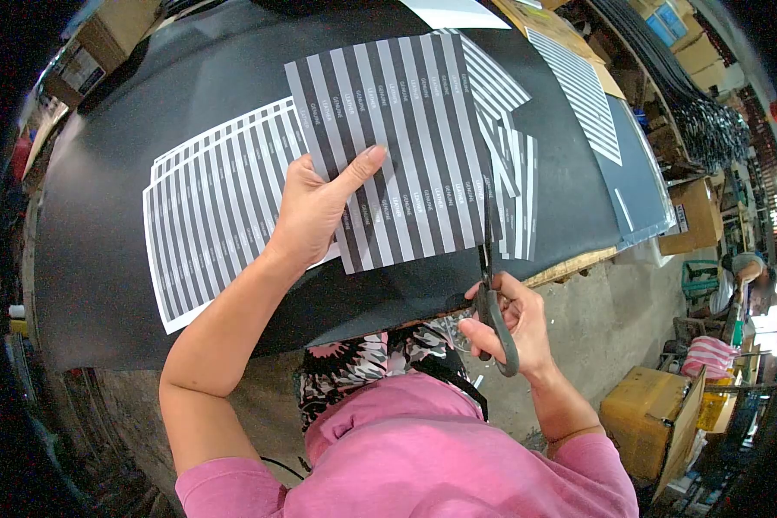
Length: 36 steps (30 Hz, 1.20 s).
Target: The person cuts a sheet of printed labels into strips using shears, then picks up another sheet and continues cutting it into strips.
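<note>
My left hand (pixel 319 203) grips a striped sheet (pixel 406 147) by its left side, thumb on top. Dark and grey bands run along the sheet, printed with "GENUINE LEATHER". My right hand (pixel 518 324) holds a pair of scissors (pixel 496 324) by the dark handles, with the blades pointing up along the sheet's right edge. Whether the blades are apart is hard to make out. Under and left of the held sheet lies a stack of similar striped sheets (pixel 220 216). Several cut strips (pixel 518 194) lie right of the scissors.
A black-covered table (pixel 104 233) carries the sheets. More striped paper (pixel 578 91) lies at its right end, near a blue-grey board (pixel 634 190). Cardboard boxes (pixel 639 414) stand on the floor at right. Dark cords (pixel 708 125) hang beyond. Another person (pixel 742 268) is at the far right.
</note>
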Available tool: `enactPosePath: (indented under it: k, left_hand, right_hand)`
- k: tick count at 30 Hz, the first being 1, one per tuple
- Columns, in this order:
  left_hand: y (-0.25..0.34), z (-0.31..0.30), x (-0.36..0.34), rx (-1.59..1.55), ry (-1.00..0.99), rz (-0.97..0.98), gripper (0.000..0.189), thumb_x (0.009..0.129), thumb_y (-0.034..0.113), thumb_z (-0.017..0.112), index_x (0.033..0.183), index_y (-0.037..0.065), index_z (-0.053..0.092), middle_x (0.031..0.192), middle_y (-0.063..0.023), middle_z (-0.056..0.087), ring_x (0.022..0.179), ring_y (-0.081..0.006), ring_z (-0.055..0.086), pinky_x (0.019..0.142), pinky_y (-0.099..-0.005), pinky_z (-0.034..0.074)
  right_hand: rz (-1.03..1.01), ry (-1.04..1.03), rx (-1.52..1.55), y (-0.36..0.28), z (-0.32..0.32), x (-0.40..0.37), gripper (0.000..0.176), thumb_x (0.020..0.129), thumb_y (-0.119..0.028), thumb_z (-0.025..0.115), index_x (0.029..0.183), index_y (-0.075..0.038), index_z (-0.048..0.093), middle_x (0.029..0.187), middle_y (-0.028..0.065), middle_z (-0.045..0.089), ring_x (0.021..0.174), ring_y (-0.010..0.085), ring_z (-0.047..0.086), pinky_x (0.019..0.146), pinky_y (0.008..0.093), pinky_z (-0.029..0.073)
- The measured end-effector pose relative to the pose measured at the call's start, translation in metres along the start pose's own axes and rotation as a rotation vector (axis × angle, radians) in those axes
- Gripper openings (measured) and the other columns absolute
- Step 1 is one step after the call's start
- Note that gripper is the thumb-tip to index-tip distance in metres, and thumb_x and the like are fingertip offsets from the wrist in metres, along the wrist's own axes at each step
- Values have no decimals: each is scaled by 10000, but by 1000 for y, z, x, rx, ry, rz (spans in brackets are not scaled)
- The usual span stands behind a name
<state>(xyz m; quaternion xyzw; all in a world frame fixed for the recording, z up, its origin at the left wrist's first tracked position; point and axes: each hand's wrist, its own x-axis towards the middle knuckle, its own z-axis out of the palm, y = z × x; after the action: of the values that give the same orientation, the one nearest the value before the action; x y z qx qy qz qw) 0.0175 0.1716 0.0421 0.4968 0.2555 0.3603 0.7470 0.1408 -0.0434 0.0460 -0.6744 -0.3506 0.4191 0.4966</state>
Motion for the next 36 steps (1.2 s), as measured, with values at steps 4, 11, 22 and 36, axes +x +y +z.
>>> enactPosePath:
  k: [4, 11, 22, 36]
  left_hand:
    - [0, 0, 0, -2, 1, -5, 238, 793, 161, 654, 915, -30, 582, 842, -106, 634, 691, -116, 618, 590, -235, 528]
    - [-1, -2, 1, 12, 4, -13, 244, 792, 168, 657, 925, -23, 585, 846, -100, 636, 708, -114, 616, 607, -237, 528]
    - [-1, -2, 2, 11, 18, -31, 240, 791, 172, 658, 918, -20, 591, 843, -100, 638, 692, -116, 615, 596, -233, 524]
    - [0, -2, 2, 1, 22, -32, 230, 797, 167, 652, 926, -13, 594, 846, -101, 637, 701, -115, 611, 602, -241, 521]
  right_hand:
    - [84, 15, 23, -4, 0, -2, 356, 680, -109, 742, 924, 3, 508, 623, 1, 545, 531, 40, 505, 442, 179, 383]
    - [86, 29, 33, -6, 0, -4, 311, 700, -85, 728, 908, 14, 518, 639, 31, 575, 549, 53, 538, 455, 186, 406]
    - [73, 84, 32, -3, 1, -3, 281, 706, -89, 733, 872, 29, 540, 536, 13, 530, 424, 37, 468, 354, 184, 323]
    - [131, 79, 55, -5, 0, -4, 270, 717, -88, 725, 885, 9, 538, 557, 21, 548, 408, 34, 462, 346, 181, 316]
